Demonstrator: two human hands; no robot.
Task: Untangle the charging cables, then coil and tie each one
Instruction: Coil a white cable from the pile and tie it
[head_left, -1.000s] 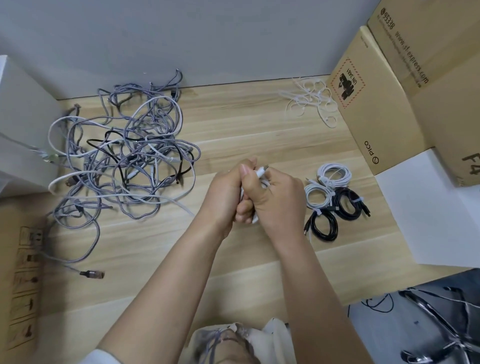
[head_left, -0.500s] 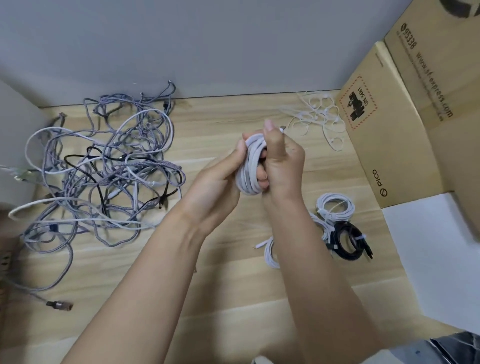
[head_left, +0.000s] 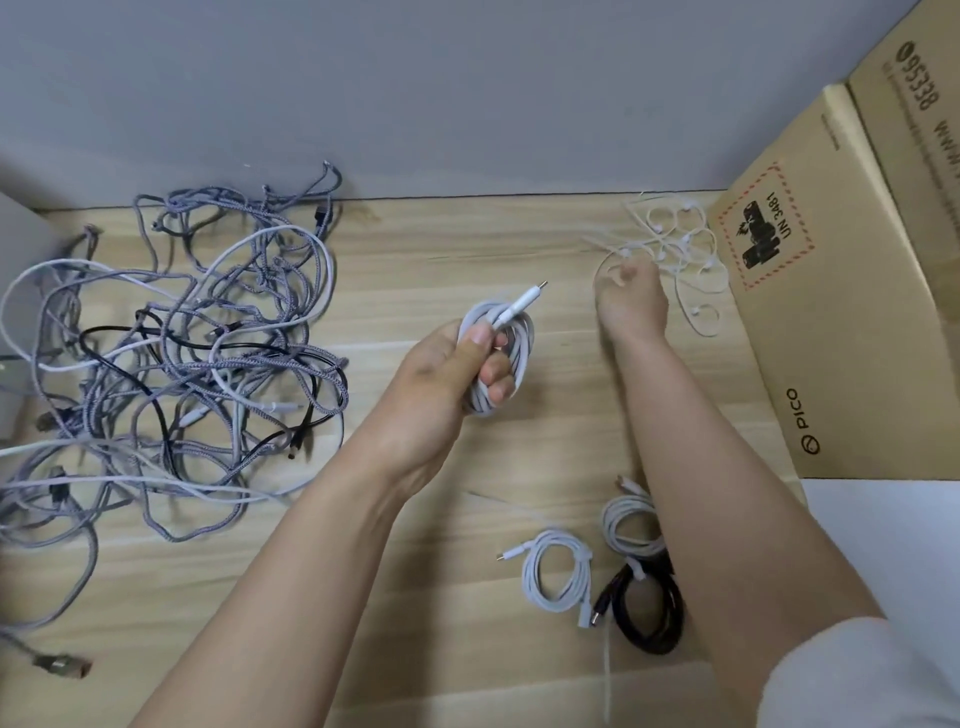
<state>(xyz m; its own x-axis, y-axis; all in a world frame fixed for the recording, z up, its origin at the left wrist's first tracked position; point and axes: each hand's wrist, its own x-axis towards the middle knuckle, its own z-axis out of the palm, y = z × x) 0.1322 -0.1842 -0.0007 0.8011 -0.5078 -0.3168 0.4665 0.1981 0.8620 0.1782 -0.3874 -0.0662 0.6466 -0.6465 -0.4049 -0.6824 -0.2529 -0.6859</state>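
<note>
My left hand (head_left: 447, 371) grips a coiled white cable (head_left: 511, 340) above the middle of the wooden table; one plug end sticks up and right from the coil. My right hand (head_left: 631, 296) is stretched to the back right, fingers on the pile of white zip ties (head_left: 675, 244); whether it holds one is hidden. A big tangle of grey, white and black cables (head_left: 176, 364) covers the left of the table. Tied coils lie at the front right: a white one (head_left: 558, 571), another white one (head_left: 626, 525) partly behind my forearm, and a black one (head_left: 647, 610).
A cardboard box (head_left: 831, 291) stands along the right side, just beyond the ties. A white sheet (head_left: 893, 545) lies in front of it. A grey wall (head_left: 467, 93) closes the back. A metal plug (head_left: 62, 666) trails from the tangle at the front left.
My right hand has let go of the white coil and reached back right to the zip ties. My left hand alone now holds the coil, a little lower.
</note>
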